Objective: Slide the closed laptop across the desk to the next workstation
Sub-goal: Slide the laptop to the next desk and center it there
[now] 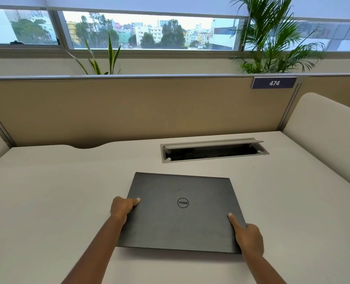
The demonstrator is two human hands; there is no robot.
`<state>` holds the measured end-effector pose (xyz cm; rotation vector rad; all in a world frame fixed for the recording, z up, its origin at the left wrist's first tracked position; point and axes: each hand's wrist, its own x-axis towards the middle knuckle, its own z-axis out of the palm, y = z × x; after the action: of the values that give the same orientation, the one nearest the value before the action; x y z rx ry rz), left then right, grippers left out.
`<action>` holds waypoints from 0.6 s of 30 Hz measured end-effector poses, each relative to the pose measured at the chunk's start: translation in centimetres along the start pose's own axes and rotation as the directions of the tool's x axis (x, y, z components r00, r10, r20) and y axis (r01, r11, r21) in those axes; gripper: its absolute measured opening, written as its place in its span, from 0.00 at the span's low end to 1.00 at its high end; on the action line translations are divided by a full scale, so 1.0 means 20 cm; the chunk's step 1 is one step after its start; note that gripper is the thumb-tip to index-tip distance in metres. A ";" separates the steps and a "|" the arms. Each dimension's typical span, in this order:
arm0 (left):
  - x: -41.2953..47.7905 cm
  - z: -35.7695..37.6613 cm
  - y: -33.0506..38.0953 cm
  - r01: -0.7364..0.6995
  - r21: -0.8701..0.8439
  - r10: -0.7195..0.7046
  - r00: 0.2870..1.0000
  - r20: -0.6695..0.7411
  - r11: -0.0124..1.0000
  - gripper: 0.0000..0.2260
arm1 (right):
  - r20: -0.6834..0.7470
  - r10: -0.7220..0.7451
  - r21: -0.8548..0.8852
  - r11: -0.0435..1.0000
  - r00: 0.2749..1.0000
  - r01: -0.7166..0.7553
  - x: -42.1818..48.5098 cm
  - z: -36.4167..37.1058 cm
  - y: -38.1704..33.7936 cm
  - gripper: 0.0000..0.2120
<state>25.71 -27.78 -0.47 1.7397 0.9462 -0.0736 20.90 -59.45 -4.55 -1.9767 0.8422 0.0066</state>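
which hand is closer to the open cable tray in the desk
Right. The right hand grips the laptop at its right edge, almost straight below the cable tray. The left hand holds the left edge, off to the tray's left and farther away.

Soft, even daylight comes from the window (145,31) behind the partition (129,107), which looks slightly overexposed and hazy. The desk (47,191) below the partition is bright, with only faint, short shadows. Wide-angle distortion bows the partition's top edge and the desk sides. Focus is fairly sharp throughout; no glare.
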 end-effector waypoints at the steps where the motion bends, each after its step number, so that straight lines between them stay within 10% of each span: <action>1: 0.00 0.00 0.00 0.003 0.005 -0.003 1.000 0.002 1.000 0.25 | -0.003 0.002 -0.002 1.000 1.000 -0.002 0.00 0.00 0.00 0.26; 18: 0.05 0.03 0.00 -0.019 0.028 0.019 1.000 -0.012 0.999 0.16 | 0.049 0.008 -0.180 0.984 0.999 0.001 -0.04 0.01 -0.06 0.29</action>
<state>26.56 -27.69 -1.22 1.7759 0.9413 -0.0644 20.95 -58.54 -3.50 -2.1348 0.8376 0.1383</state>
